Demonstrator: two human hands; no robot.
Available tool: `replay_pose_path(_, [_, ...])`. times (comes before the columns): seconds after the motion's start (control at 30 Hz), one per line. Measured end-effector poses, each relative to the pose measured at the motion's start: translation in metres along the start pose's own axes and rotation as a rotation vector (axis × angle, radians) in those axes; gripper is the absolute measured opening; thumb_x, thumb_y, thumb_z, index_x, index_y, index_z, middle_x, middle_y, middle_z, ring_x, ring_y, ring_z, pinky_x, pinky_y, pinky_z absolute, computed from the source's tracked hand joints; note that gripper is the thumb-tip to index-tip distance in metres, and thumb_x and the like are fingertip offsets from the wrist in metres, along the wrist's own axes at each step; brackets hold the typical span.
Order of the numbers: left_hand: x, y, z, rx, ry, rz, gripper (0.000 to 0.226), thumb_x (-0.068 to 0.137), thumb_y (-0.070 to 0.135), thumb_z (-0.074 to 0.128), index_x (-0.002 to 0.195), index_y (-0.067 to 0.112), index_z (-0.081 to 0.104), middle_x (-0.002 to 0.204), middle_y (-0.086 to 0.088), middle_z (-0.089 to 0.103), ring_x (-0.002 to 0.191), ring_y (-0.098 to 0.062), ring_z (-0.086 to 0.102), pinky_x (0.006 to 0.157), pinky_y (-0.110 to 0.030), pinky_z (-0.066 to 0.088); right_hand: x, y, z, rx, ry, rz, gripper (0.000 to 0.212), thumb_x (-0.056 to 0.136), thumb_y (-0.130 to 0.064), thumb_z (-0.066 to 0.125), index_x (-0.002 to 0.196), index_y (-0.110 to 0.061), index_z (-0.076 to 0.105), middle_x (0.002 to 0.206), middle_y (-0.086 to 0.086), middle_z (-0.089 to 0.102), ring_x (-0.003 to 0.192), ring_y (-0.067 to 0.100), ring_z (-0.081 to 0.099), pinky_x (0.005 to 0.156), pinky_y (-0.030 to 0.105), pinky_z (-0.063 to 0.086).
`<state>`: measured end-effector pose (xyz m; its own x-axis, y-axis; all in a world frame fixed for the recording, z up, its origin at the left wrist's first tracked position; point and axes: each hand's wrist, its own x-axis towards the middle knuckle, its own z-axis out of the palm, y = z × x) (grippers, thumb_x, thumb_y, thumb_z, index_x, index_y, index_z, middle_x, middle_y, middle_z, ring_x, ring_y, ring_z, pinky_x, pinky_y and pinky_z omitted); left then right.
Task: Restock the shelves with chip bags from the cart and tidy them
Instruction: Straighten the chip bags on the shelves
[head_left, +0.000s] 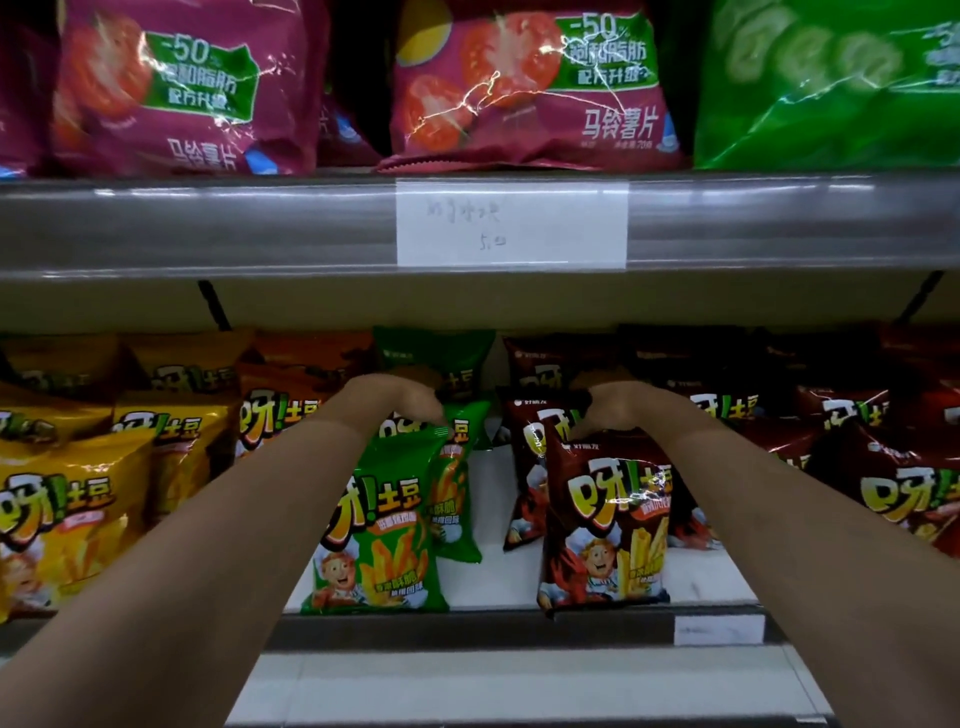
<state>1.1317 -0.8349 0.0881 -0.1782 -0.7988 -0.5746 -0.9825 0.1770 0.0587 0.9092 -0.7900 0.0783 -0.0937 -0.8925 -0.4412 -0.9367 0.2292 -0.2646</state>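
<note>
We are seeing a green chip bag (382, 525) standing upright at the front edge of the lower shelf (498, 577), with a second green bag (457, 499) sitting just behind it to the right and a third further back. A dark red-brown chip bag (608, 525) is standing upright at the same front edge, well apart from the green one, with more of its kind lining up behind. Yellow and orange bags (78, 499) are crowding the shelf's left side, red ones the right
</note>
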Motion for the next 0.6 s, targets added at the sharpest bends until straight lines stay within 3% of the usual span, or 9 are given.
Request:
replay_pose_path(0.27, [0.015,-0.007,0.003,0.017,0.033,0.002,0.052,0.102,0.023,0.044,0.145,-0.001,0.028,0.154,-0.019,0.029,0.141,-0.035,0.029,0.11,-0.039,0.031,0.017,-0.005,0.008,-0.029,-0.006,-0.036,0.058,0.091,-0.026,0.063,0.142,-0.01,0.04,0.145,0.013,0.041,0.133,0.03,0.039,0.103,0.035,0.036])
replay_pose_path(0.4, [0.016,-0.009,0.005,0.013,0.039,0.016,0.06,0.1,0.027,0.049,0.148,0.001,0.024,0.154,-0.016,0.029,0.14,-0.03,0.031,0.11,-0.034,0.03,0.016,-0.004,0.009,-0.127,0.062,-0.073,0.074,0.089,-0.029,0.065,0.152,-0.021,0.025,0.159,0.008,0.014,0.146,0.034,0.008,0.115,0.047,0.015])
replay_pose_path(0.53, [0.013,-0.015,0.005,-0.036,0.04,0.035,0.052,0.1,0.029,0.048,0.141,-0.001,0.037,0.147,-0.016,0.04,0.133,-0.029,0.041,0.106,-0.033,0.034,0.016,-0.004,0.01,-0.14,0.087,-0.112,0.065,0.088,-0.028,0.067,0.145,-0.021,0.036,0.152,0.01,0.022,0.143,0.035,0.014,0.114,0.049,0.022])
replay_pose_path(0.6, [0.01,-0.017,0.005,-0.045,0.075,0.039,0.052,0.1,0.032,0.048,0.141,0.002,0.039,0.145,-0.014,0.043,0.132,-0.028,0.041,0.106,-0.033,0.033,0.015,-0.003,0.01,-0.087,0.044,-0.126,0.057,0.089,-0.026,0.066,0.14,-0.017,0.041,0.146,0.011,0.036,0.135,0.032,0.032,0.108,0.04,0.032])
